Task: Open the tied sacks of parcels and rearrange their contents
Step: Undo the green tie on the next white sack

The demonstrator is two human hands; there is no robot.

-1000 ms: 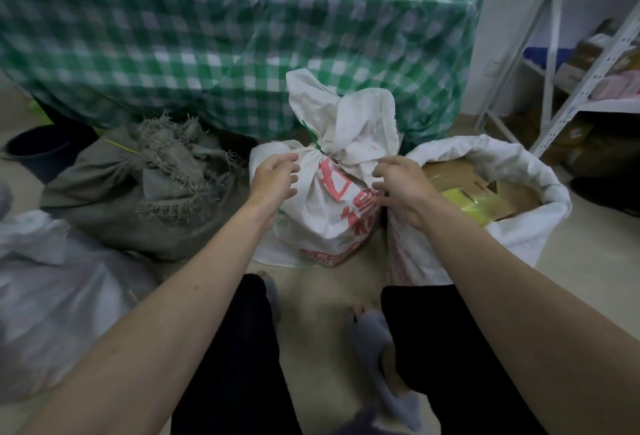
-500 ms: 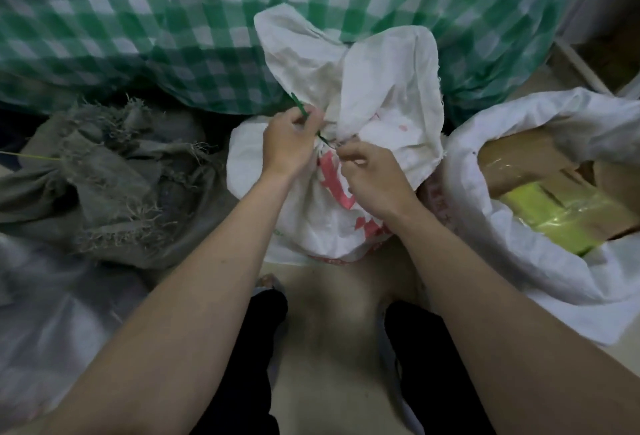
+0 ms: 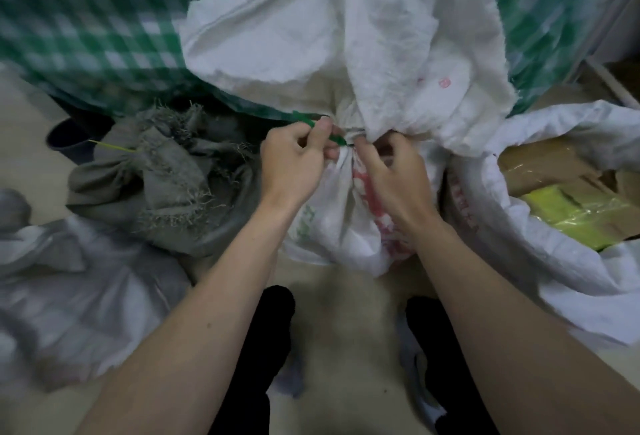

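Observation:
A white woven sack (image 3: 346, 227) with red and green print stands on the floor in front of me, its neck bunched and bound by a green tie (image 3: 337, 138). Its loose top flares wide above the knot. My left hand (image 3: 294, 161) pinches the green tie between thumb and fingers at the left of the neck. My right hand (image 3: 388, 171) has curled fingers gripping the gathered neck just right of the tie.
An open white sack (image 3: 519, 244) at the right holds brown cardboard parcels (image 3: 540, 164) and a yellow packet (image 3: 581, 223). A frayed grey tied sack (image 3: 162, 185) and a pale sack (image 3: 69, 289) lie at the left. A green checked tablecloth (image 3: 97, 29) hangs behind.
Both hands came from the sack's sides to its tied neck. The left hand took the green tie, the right took the neck. The view has moved in closer.

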